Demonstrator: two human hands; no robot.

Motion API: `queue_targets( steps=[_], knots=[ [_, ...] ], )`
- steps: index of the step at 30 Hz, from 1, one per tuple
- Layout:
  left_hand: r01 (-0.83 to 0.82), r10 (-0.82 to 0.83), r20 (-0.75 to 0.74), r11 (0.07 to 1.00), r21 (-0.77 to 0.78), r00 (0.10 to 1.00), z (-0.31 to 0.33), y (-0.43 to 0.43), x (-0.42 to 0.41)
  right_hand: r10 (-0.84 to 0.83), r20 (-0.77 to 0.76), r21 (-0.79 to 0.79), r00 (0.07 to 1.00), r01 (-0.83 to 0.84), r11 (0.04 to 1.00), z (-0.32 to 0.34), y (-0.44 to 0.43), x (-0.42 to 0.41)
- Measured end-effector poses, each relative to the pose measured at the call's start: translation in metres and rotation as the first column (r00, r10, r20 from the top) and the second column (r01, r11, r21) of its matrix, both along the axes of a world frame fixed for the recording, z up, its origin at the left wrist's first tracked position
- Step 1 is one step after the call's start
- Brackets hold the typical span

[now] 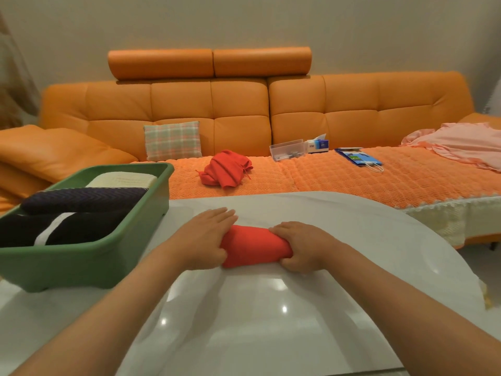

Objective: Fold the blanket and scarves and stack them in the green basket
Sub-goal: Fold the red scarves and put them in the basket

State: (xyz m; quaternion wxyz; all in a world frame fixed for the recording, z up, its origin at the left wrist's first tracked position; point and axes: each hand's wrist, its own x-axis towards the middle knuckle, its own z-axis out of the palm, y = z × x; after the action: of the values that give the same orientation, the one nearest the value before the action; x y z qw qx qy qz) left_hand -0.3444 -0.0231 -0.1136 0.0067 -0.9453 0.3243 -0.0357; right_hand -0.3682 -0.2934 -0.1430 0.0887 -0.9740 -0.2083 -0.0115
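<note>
Head view: my left hand [206,237] lies flat on the scarf [254,245] on the worktop [271,321], my right hand [301,246] gripping its other end.

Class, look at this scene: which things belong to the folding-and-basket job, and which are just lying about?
Job: green basket; dark folded cloths and cream folded cloth inside it; folded red scarf, left hand and right hand on it; crumpled red scarf on sofa.
Lying about: plaid cushion; clear box; tissue box; blue paper bag; pink cloth, probably.
</note>
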Motion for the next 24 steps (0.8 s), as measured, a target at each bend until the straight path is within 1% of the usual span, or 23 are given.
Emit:
queue_targets(
  steps=[2, 4, 6, 8, 13, 16, 17, 21, 23, 24],
  knots=[
    [0.046, -0.042, 0.046, 0.993, -0.106, 0.998, 0.0, -0.018, -0.005, -0.006, -0.016, -0.003, 1.0, 0.006, 1.0, 0.003, 0.003, 0.003],
    [0.1, -0.093, 0.056, 0.988, -0.121, 0.994, -0.01, -0.031, -0.005, -0.006, -0.039, -0.001, 0.999, 0.006, 1.0, 0.004, 0.005, 0.006],
    [0.111, -0.109, 0.023, 0.987, -0.119, 0.994, -0.026, -0.034, 0.002, -0.008, -0.058, 0.017, 0.998, 0.009, 1.0, 0.004, 0.004, 0.007],
    [0.085, -0.089, -0.021, 0.985, -0.15, 0.996, -0.033, -0.028, 0.01, -0.014, -0.075, 0.028, 0.997, 0.016, 0.999, 0.005, 0.002, 0.009],
    [0.016, -0.032, -0.084, 0.983, -0.183, 0.996, -0.029, -0.02, 0.018, -0.044, -0.104, -0.029, 0.994, 0.041, 0.999, 0.005, 0.005, 0.012],
    [-0.064, 0.029, -0.169, 0.976, -0.206, 0.985, -0.029, -0.02, 0.019, -0.067, -0.069, -0.08, 0.995, 0.061, 0.995, 0.005, 0.011, 0.012],
    [-0.092, 0.059, -0.164, 0.976, -0.197, 0.985, -0.029, -0.02, 0.02, -0.069, -0.041, -0.102, 0.997, 0.064, 0.993, 0.005, 0.013, 0.012],
    [-0.139, 0.139, 0.003, 0.987, -0.076, 0.99, -0.02, -0.016, 0.012, -0.049, 0.033, -0.098, 0.998, 0.052, 0.994, 0.008, 0.026, 0.005],
    [-0.144, 0.144, 0.122, 0.99, -0.008, 0.982, -0.006, -0.01, 0.007, -0.035, 0.072, -0.052, 0.997, 0.039, 0.998, 0.014, 0.033, 0.003],
    [-0.152, 0.15, 0.187, 0.988, 0.0, 0.971, 0.004, -0.005, 0.005, -0.032, 0.103, -0.017, 0.994, 0.034, 0.999, 0.02, 0.038, 0.002]
  ],
)
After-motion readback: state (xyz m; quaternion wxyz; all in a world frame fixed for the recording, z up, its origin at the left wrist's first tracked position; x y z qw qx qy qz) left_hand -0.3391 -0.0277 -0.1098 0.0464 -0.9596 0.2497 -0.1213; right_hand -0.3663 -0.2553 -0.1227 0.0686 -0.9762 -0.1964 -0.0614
